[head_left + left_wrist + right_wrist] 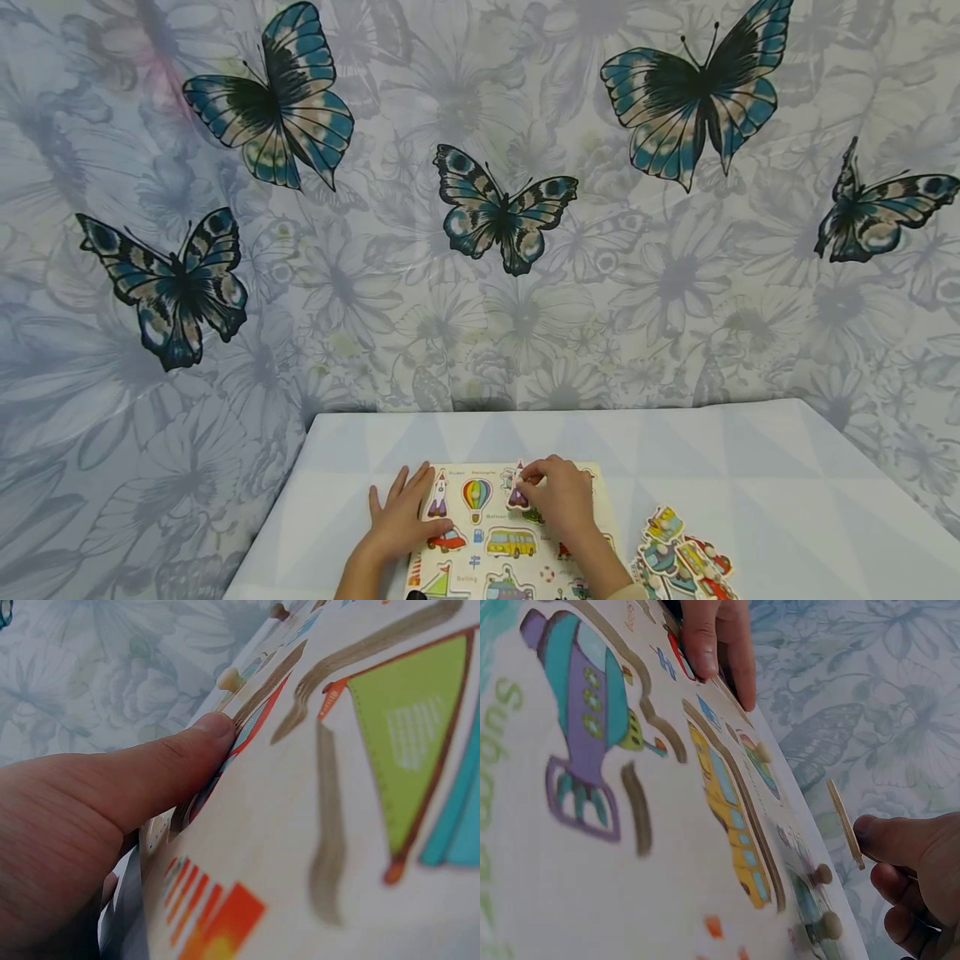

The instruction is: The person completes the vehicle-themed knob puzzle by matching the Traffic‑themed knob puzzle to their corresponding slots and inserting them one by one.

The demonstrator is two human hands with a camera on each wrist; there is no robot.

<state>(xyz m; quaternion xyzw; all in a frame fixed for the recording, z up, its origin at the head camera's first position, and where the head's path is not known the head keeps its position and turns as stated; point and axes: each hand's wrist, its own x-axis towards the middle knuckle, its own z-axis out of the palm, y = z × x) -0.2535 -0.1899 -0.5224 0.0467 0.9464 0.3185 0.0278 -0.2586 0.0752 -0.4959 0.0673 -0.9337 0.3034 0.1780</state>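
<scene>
A wooden peg-puzzle board (547, 542) with vehicle pictures lies on the table. Over its upper right part, my right hand (562, 500) pinches a rocket puzzle piece (517, 493) between thumb and fingers. The right wrist view shows that thin wooden piece (845, 823) edge-on, raised off the board. My left hand (401, 521) rests on the board's left edge, fingers spread. Its thumb (176, 757) lies across the red car picture (447, 540). A rocket picture (438, 497) is at the board's upper left, beside a hot-air balloon (476, 497).
Loose puzzle pieces (682, 558) lie heaped right of the board. Small wooden knobs (829, 926) stick up from the board. A yellow bus (512, 543) and a submarine (508, 586) are pictured on it. Behind the table (420, 437) hangs a butterfly-patterned cloth (525, 333).
</scene>
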